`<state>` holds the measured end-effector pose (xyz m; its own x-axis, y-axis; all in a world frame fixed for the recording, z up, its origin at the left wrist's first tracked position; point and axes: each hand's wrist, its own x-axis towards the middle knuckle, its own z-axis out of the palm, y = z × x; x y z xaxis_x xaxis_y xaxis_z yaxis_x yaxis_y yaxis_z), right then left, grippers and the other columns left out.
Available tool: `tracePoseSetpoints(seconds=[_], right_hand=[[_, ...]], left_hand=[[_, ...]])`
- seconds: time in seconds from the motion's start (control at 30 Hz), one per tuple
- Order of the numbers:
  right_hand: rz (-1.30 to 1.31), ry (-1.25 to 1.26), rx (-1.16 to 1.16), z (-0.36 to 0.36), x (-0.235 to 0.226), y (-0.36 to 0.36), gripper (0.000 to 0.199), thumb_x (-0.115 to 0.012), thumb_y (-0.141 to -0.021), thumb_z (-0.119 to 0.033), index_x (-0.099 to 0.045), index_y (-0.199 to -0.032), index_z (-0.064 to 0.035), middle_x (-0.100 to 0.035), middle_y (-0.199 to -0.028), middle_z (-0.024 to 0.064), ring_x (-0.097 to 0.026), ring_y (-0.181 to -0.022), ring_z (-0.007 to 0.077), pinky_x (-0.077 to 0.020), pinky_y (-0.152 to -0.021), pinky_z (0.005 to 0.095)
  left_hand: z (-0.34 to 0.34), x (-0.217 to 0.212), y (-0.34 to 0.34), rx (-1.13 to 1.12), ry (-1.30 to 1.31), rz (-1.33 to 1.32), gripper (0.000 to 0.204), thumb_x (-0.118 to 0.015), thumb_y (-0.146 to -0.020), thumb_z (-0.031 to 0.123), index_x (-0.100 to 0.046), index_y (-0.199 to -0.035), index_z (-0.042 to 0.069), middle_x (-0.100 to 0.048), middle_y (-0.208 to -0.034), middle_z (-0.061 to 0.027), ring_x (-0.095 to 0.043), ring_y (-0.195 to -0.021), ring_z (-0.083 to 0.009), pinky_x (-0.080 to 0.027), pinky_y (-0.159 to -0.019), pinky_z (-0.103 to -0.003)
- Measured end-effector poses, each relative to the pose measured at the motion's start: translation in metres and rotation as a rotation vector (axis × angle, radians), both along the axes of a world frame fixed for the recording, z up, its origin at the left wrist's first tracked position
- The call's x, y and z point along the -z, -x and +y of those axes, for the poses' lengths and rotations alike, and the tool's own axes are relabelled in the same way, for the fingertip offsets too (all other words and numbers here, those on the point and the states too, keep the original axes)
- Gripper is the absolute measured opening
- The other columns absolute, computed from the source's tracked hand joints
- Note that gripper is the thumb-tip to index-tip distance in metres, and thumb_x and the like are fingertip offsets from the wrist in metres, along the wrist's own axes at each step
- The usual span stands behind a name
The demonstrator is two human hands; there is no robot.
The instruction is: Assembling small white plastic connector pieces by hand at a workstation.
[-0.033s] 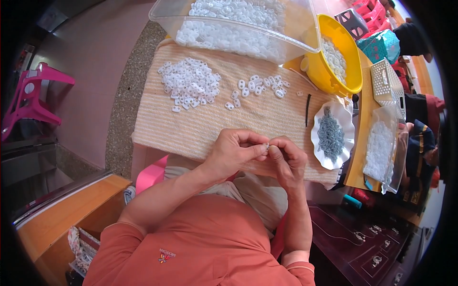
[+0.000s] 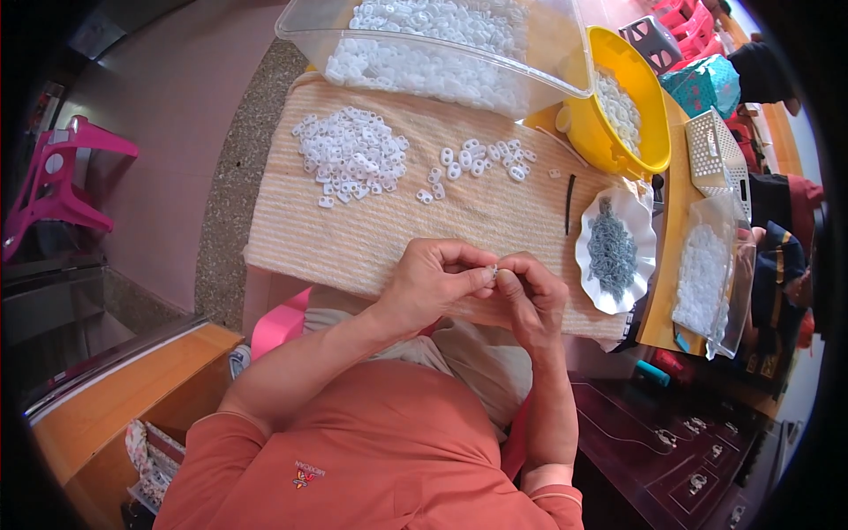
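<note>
One tiny piece (image 2: 495,270) over there is pinched in the fingertips of left hand (image 2: 427,278) and right hand (image 2: 535,302) above the towel (image 2: 503,212)

We hold our left hand (image 2: 424,278) and right hand (image 2: 537,302) close together before our body, thumb and forefinger of each pinched, the fingertips (image 2: 487,276) of the two nearly touching. Our left forearm (image 2: 314,358) slants up to the right, its hand's fingers pointing rightward. Our right forearm (image 2: 554,406) stands almost upright, its thumb (image 2: 512,291) pointing up and its forefinger bent above.
</note>
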<state>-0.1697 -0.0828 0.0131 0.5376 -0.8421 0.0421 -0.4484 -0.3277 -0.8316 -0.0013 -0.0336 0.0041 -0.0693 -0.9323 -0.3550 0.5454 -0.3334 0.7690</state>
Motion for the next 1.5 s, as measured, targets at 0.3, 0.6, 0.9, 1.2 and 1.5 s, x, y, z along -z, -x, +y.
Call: tracePoseSetpoints(seconds=[0.3,0.6,0.9,1.2,1.5], right_hand=[[-0.055,-0.284,0.130,0.000,0.006,0.005,0.017,-0.062,-0.078,-0.013,-0.064,-0.092,-0.0052,-0.067,-0.088,0.0075,-0.064,-0.080,0.0174,-0.0507,-0.073,0.0285],[-0.247,-0.413,0.124,-0.005,0.010,0.020,0.018,-0.061,-0.090,-0.002,-0.062,-0.106,0.0053,-0.067,-0.088,0.0081,-0.064,-0.077,0.0120,-0.0524,-0.072,0.0239],[-0.047,-0.134,0.162,-0.010,0.000,0.026,0.014,-0.063,-0.088,-0.002,-0.063,-0.101,0.0055,-0.065,-0.085,0.0054,-0.062,-0.071,0.0101,-0.0516,-0.066,0.0225],[0.159,0.349,0.336,-0.038,-0.017,0.054,0.011,-0.065,-0.086,-0.004,-0.065,-0.094,0.0035,-0.060,-0.074,0.0014,-0.050,-0.059,0.0057,-0.0410,-0.054,0.0211],[0.231,0.298,0.225,-0.064,-0.046,-0.007,0.012,-0.066,-0.082,-0.010,-0.066,-0.091,-0.0020,-0.064,-0.083,0.0139,-0.063,-0.071,0.0274,-0.0485,-0.065,0.0337]], left_hand=[[0.000,-0.002,0.001,0.006,0.036,-0.026,0.021,-0.064,-0.087,0.003,-0.063,-0.106,-0.006,-0.067,-0.089,-0.0058,-0.063,-0.078,-0.0077,-0.053,-0.070,-0.020],[0.000,-0.005,-0.001,-0.006,0.020,0.017,0.022,-0.064,-0.087,0.004,-0.062,-0.106,-0.006,-0.067,-0.090,-0.0069,-0.064,-0.079,-0.0094,-0.053,-0.072,-0.021],[-0.001,-0.004,-0.001,-0.006,0.014,0.027,0.023,-0.064,-0.086,0.004,-0.061,-0.107,-0.007,-0.067,-0.090,-0.0082,-0.064,-0.079,-0.0105,-0.053,-0.071,-0.022],[0.000,-0.004,-0.001,-0.043,-0.033,0.096,0.019,-0.064,-0.087,0.002,-0.062,-0.104,-0.004,-0.067,-0.090,-0.0096,-0.067,-0.079,-0.0143,-0.056,-0.073,-0.025],[0.001,-0.004,0.000,-0.095,-0.036,0.129,0.017,-0.065,-0.086,0.004,-0.062,-0.102,-0.003,-0.066,-0.090,-0.0081,-0.066,-0.078,-0.0134,-0.055,-0.071,-0.024]])
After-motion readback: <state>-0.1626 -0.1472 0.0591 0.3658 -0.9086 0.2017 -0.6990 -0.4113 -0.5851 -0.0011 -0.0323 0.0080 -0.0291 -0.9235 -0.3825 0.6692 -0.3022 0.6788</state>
